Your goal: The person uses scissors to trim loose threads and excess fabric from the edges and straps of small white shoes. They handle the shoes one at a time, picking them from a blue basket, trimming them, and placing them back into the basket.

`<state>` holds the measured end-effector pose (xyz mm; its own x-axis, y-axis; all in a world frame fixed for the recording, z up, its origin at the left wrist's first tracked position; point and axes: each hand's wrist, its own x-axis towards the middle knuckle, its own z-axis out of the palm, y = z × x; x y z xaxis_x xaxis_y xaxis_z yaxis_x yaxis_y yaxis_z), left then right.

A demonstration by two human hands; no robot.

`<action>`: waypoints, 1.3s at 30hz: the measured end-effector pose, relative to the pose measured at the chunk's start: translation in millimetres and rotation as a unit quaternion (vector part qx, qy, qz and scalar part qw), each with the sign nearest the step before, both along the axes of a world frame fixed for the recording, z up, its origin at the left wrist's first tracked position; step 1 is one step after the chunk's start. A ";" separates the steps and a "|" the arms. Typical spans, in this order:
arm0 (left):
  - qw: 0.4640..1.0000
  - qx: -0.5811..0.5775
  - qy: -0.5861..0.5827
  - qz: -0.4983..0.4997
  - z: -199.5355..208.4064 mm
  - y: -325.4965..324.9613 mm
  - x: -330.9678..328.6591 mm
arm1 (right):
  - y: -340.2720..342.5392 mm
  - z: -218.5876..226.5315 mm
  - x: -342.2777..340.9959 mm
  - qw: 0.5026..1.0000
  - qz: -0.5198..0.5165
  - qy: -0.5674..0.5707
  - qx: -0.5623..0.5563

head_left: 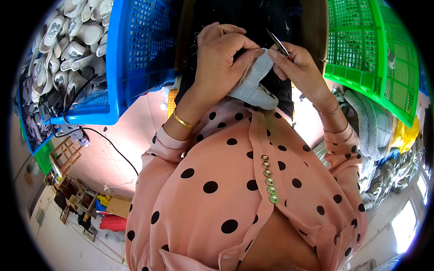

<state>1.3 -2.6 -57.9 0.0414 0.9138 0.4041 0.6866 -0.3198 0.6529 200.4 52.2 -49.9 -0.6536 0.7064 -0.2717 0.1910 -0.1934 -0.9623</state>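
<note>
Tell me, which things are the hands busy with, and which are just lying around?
In use:
left hand gripping the grey shoe piece
right hand holding small metal snips

Lying about:
blue crate of white shoes
green crate
grey cloth

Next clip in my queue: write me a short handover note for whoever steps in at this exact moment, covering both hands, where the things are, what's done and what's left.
Left hand: wrapped around the upper part of a small grey shoe, holding it over the lap.
Right hand: pinching small metal snips at the shoe's top edge; fingers also touch the shoe.
Blue crate on the left side holds many similar pale shoes. Green crate on the right side; its contents cannot be seen.
Done: one shoe picked up, tool in place.
Left: judging by the pile, many shoes probably remain; whether this one is finished cannot be told.
</note>
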 end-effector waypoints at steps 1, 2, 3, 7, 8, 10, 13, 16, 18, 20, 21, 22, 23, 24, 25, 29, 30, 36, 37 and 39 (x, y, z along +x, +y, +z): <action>0.999 0.032 0.043 0.011 3.1 3.2 -2.5 | 0.7 -1.4 0.7 1.000 -0.005 -0.002 0.003; 0.994 0.063 0.086 0.022 4.5 5.7 -5.7 | 1.1 -2.2 1.4 1.000 -0.010 -0.003 0.006; 0.989 0.074 0.114 0.058 0.6 7.5 -11.0 | 0.9 -3.5 2.3 1.000 -0.015 0.002 0.006; 0.943 0.084 0.269 0.175 -13.0 9.9 -38.6 | 0.5 -2.9 3.4 1.000 -0.021 0.002 0.011; 0.926 0.092 0.325 0.169 -12.2 8.9 -40.6 | 0.9 -2.7 3.5 1.000 -0.020 -0.003 0.014; 0.981 0.058 0.164 0.081 -12.2 5.1 -36.2 | 3.9 -7.2 3.0 1.000 -0.019 0.010 0.018; 0.979 -0.170 -0.087 -0.077 0.1 -8.8 -14.1 | 7.1 -8.3 -0.2 0.999 -0.019 0.011 0.049; 0.934 -0.287 -0.185 -0.106 2.8 -14.6 -4.1 | 13.8 -5.0 -6.0 0.996 -0.035 0.027 0.073; 0.885 -0.342 -0.307 -0.077 12.8 -12.0 -3.6 | 17.8 2.6 -11.8 0.993 -0.056 0.038 0.098; 0.895 -0.305 -0.318 -0.069 22.4 -7.2 -6.4 | 21.2 15.8 -19.1 0.986 -0.080 0.041 0.139; 0.899 -0.289 -0.324 -0.062 27.8 -4.3 -9.1 | 25.7 18.3 -19.3 0.985 -0.079 0.032 0.152; 0.902 -0.273 -0.330 -0.054 32.3 -2.1 -11.4 | 26.9 23.5 -21.2 0.977 -0.079 0.021 0.197; 0.909 -0.243 -0.336 -0.046 36.0 -0.3 -12.7 | 25.4 30.9 -22.7 0.967 -0.080 0.010 0.241; 0.909 -0.244 -0.336 -0.047 40.9 1.1 -13.4 | 23.3 37.3 -22.7 0.955 -0.082 -0.004 0.284; 0.908 -0.246 -0.335 -0.048 48.4 2.1 -14.1 | 22.1 43.0 -23.2 0.950 -0.078 -0.026 0.301; 0.911 -0.213 -0.351 -0.024 59.5 1.7 -8.5 | 31.2 44.7 -26.5 0.893 -0.067 -0.107 0.433; 0.912 -0.202 -0.357 -0.012 59.3 2.3 -9.0 | 35.7 42.3 -23.4 0.853 -0.086 -0.134 0.497; 0.879 -0.185 -0.439 0.010 68.5 0.4 -14.3 | 36.6 65.8 -1.0 0.810 -0.131 -0.206 0.533; 0.878 -0.181 -0.443 0.016 70.1 1.3 -13.6 | 31.7 68.8 -1.6 0.790 -0.126 -0.210 0.562; 0.875 -0.173 -0.451 0.029 74.5 3.0 -11.7 | 26.6 74.1 -2.8 0.748 -0.104 -0.228 0.615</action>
<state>-10.4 0.3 16.6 -0.2014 0.9781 -0.0520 -0.1487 0.0220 0.9886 197.6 78.8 24.2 -0.5322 0.6785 0.5064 0.6421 0.7133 -0.2810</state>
